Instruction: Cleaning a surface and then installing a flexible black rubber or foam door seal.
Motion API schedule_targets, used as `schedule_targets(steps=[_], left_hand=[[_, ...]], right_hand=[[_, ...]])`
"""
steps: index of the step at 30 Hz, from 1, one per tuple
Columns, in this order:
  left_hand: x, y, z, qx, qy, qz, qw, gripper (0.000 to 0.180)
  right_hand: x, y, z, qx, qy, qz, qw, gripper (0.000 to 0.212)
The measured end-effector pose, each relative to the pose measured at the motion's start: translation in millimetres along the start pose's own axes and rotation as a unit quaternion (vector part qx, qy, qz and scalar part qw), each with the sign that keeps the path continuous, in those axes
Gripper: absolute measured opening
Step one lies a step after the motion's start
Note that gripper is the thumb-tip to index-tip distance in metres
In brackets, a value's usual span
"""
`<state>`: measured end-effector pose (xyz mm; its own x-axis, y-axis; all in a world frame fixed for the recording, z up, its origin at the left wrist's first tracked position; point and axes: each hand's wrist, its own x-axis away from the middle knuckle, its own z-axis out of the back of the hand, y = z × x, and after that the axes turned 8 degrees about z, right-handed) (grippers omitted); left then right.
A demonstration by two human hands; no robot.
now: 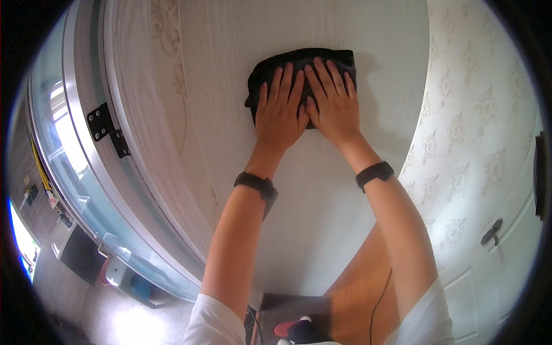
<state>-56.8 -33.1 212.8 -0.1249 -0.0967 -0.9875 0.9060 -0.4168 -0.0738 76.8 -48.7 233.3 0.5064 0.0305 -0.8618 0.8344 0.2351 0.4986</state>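
Both my arms reach up to a black folded cloth (pixel 267 70) that lies against a pale wood-grain panel (pixel 230 34). My left hand (pixel 279 112) rests flat on the left part of the cloth, fingers stretched out and pointing up. Beside it, my right hand (pixel 335 109) lies flat on the right part, its fingers spread. The two thumbs come close together at the middle, near the cloth's lower edge. Neither hand wraps round the cloth. What is under the palms is hidden. A black band circles each wrist.
On the left stand a metal-framed glass door (pixel 83 144) and a black hinge (pixel 100 122). Patterned wallpaper (pixel 460 115) covers the right wall, beside a white door with a dark handle (pixel 491 232). Below lie an orange-brown floor (pixel 356 287), a dark mat (pixel 287 305) and a cable (pixel 376 305).
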Motion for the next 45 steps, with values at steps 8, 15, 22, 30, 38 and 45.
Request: schedule_targets(steps=[8,15,22,30,38,45], left_hand=[[-60.3,-77.2,-90.6,-0.01,0.03,-0.002,1.0,0.053],[88.5,-14.5,-44.6,-0.038,-0.069,0.074,0.994,0.053],[103.6,12.9,-24.9,-0.047,-0.047,0.111,0.992,0.056],[188.3,19.4,-41.7,-0.014,-0.142,0.111,0.984,0.053],[252.4,61.5,-31.4,0.077,-0.277,0.144,0.947,0.052],[254.1,85.7,-12.8,0.109,-0.262,0.102,0.953,0.045]], right_hand=[[-58.1,32.9,-113.9,-0.002,0.003,0.015,1.0,0.05],[61.9,-30.6,-51.0,-0.091,-0.077,0.033,0.992,0.05],[64.6,-26.7,-16.2,-0.102,-0.08,0.089,0.988,0.051],[154.2,-66.7,-26.0,-0.085,-0.136,0.041,0.986,0.053],[247.6,-92.7,-8.7,-0.063,-0.131,0.006,0.989,0.045],[268.2,-83.9,27.5,-0.089,-0.165,-0.032,0.982,0.044]])
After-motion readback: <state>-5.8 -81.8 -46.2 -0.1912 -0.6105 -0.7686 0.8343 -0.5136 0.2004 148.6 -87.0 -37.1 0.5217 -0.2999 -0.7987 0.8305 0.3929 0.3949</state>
